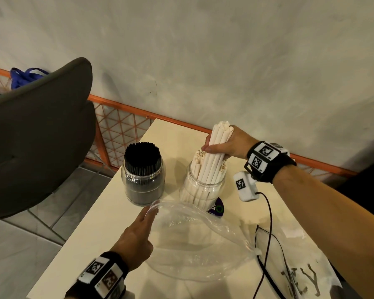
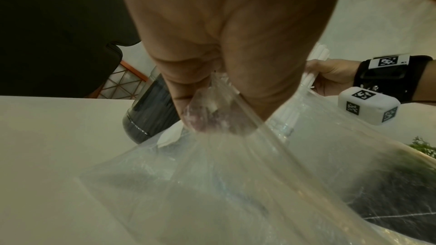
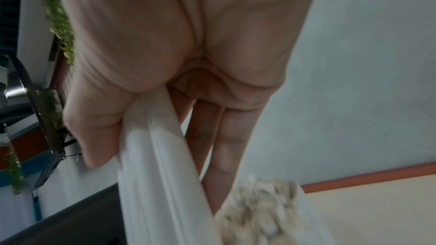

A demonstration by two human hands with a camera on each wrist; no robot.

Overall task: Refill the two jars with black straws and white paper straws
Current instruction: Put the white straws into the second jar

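Two clear jars stand on the cream table. The left jar is packed with black straws. The right jar holds white paper straws. My right hand grips a bundle of white paper straws whose lower ends are inside the right jar; the right wrist view shows the bundle between thumb and fingers. My left hand pinches the rim of a clear plastic bag just in front of the jars; the left wrist view shows the fingertips on the bag.
A dark grey chair stands left of the table. An orange mesh railing runs behind along a pale wall. A second clear bag with black writing lies at the near right, crossed by a black cable. A purple sticker lies by the right jar.
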